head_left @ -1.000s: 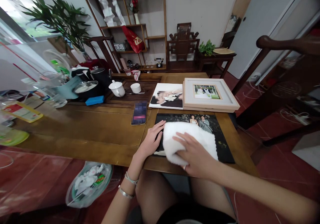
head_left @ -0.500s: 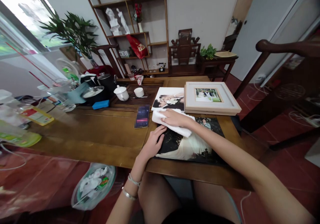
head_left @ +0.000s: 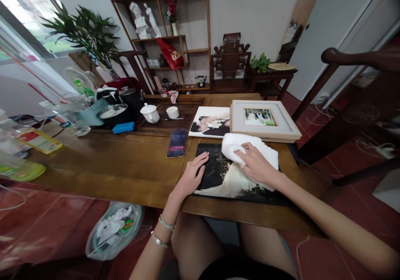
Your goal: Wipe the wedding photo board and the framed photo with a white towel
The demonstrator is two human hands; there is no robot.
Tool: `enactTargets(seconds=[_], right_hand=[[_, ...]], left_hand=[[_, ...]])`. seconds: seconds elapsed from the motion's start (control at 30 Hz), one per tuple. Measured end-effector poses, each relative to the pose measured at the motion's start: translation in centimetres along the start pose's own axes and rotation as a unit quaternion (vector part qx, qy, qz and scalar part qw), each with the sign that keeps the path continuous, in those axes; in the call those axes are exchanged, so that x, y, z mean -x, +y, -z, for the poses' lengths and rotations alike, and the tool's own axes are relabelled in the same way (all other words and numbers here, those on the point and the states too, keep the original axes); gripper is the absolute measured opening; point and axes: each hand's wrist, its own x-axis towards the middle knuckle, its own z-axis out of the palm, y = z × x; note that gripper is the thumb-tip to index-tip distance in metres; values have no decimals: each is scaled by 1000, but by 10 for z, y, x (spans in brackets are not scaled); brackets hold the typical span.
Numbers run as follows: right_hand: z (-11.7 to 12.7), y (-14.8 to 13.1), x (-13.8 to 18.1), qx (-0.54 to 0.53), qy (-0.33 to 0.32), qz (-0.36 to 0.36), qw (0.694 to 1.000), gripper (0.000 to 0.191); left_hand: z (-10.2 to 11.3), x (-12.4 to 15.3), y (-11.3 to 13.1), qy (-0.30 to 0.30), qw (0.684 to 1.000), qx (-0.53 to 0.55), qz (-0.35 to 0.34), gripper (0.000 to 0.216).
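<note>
Head view: a white cloth [head_left: 265, 150] lies bunched over the upper right part of a dark photo [head_left: 220, 176], under the right hand [head_left: 256, 164]. That hand has its fingers bent into the cloth, gripping a fold of it, with a ring showing on one finger. The rest of the cloth spreads out to the right of the fingers. The left hand [head_left: 193, 172] lies palm down on the left edge of the photo, fingers stretched out and thumb apart, holding nothing; the cloth is to its right, near but not touching it. Between the two hands a stretch of the photo shows, with a pale dress on a black ground.

The photo lies flat near the front edge of the table [head_left: 134, 159]. Just beyond it are a canvas [head_left: 210, 122] and, touching or nearly touching that, a pale frame [head_left: 286, 119] around a small picture. A phone [head_left: 176, 143] lies left of the canvas. Farther left are a lidded cup [head_left: 150, 113], a small white bowl [head_left: 172, 113], a blue block [head_left: 123, 127] and a dark pot [head_left: 114, 111]. A bin [head_left: 115, 226] stands on the red floor [head_left: 56, 226].
</note>
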Motion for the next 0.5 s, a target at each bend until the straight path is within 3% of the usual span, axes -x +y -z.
enactTargets(seconds=[0.13,0.27,0.37,0.5], right_hand=[[-11,-49,32,37,-28,25,999,38],[-16,-88,60,-31,-79,125,989,34],[-12,-82,57,-54,-64,128,988,32],[-6,-41,24,-13,6,71,997,34]], left_hand=[[1,-1,2,-4,1000,-6,10,37],[3,-2,4,-10,1000,-9,16,38],[3,-2,4,-12,1000,-8,14,38],[2,-1,2,-7,1000,-1,9,38]])
